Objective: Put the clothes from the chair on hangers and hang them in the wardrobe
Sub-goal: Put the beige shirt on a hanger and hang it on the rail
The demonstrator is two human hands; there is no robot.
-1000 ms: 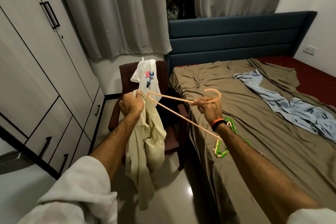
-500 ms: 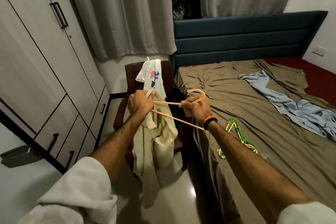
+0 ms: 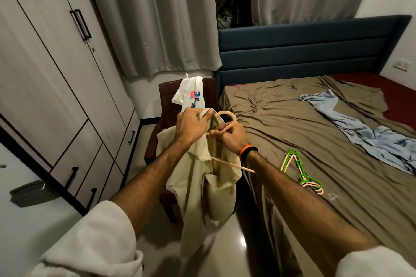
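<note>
The left hand grips the collar of a cream shirt and holds it up in front of the chair. The right hand is closed around the neck of a peach hanger, just under its hook. One arm of the hanger is already inside the shirt; the other arm comes out below the right wrist, toward the bed. The shirt hangs down loosely between the two forearms and hides most of the chair seat.

On the back of the chair hangs a white T-shirt with a blue and red print — it is on a white hanger, as far as I can tell. Something dark lies on the seat behind the cream shirt, but it is too hidden to say what.

The wardrobe stands on the left, and all its doors and drawers are closed. The chair is between the wardrobe and the bed, under the grey curtains.

On the brown bed sheet, near the right forearm, lies a small pile of spare hangers — green ones and peach ones, tangled together. Farther on the bed lies a light blue cloth, well apart from the hangers. An orange and black band is on the right wrist.
</note>
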